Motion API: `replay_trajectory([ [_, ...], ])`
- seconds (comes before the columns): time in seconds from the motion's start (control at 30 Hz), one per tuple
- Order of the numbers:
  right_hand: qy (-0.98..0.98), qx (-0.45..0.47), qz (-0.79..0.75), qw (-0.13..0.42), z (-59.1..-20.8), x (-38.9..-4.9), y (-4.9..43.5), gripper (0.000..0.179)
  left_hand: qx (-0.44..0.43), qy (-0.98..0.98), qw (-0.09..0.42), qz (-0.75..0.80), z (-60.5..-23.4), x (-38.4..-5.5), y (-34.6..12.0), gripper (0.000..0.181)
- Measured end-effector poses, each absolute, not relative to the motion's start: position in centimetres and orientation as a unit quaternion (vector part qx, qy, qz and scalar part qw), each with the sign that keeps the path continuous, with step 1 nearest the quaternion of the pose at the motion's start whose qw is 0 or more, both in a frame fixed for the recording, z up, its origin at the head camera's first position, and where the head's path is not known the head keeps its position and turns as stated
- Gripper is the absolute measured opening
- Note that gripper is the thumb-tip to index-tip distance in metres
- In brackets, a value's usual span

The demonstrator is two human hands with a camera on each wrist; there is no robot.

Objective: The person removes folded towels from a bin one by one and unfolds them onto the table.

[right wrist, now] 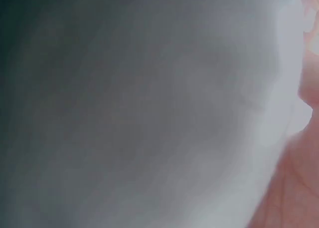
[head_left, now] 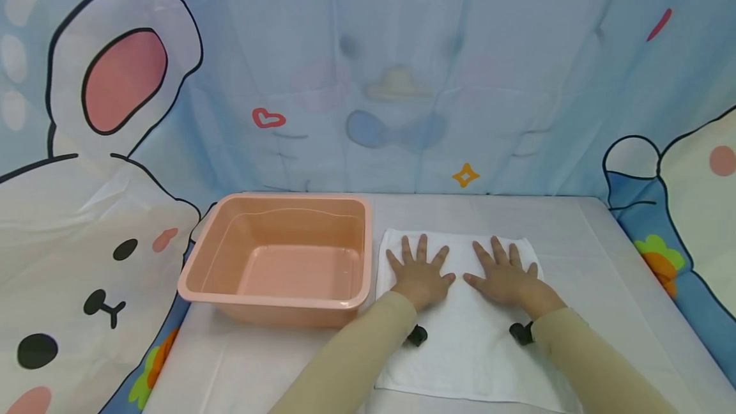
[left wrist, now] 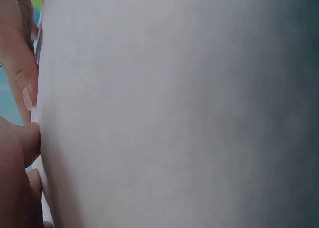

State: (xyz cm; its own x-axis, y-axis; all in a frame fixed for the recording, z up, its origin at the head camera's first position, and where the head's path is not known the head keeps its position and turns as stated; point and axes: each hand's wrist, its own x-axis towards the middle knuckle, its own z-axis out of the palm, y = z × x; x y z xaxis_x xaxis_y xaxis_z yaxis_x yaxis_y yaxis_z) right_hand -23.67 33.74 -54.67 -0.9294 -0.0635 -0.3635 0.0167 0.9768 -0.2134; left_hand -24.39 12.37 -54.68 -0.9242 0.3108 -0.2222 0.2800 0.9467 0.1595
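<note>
A white towel [head_left: 460,356] lies spread flat on the table in the head view. My left hand [head_left: 422,280] rests on its upper left part, palm down with fingers spread. On the upper right part rests my right hand [head_left: 508,280], also palm down with its fingers fanned out. The two thumbs point toward each other with a small gap of towel between them. White cloth [left wrist: 149,108] fills most of the left wrist view, the fingers at its left edge. Blurred pale cloth [right wrist: 149,113] covers the right wrist view, with part of the hand at the right.
A pink plastic basin [head_left: 276,303] stands on the table [head_left: 581,241] to the left of the towel, close to my left forearm. Behind the table hangs a blue curtain [head_left: 517,50] with cartoon prints, which also show at both sides.
</note>
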Motion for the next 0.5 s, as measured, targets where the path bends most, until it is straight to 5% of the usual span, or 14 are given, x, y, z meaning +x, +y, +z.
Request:
replay_trajectory([
  [0.5, 0.974, -0.013, -0.134, 0.182, -54.9, -25.2, 36.9, 0.111, 0.082, 0.987, 0.123, 0.056, -55.7, -26.1, 12.5, 0.071],
])
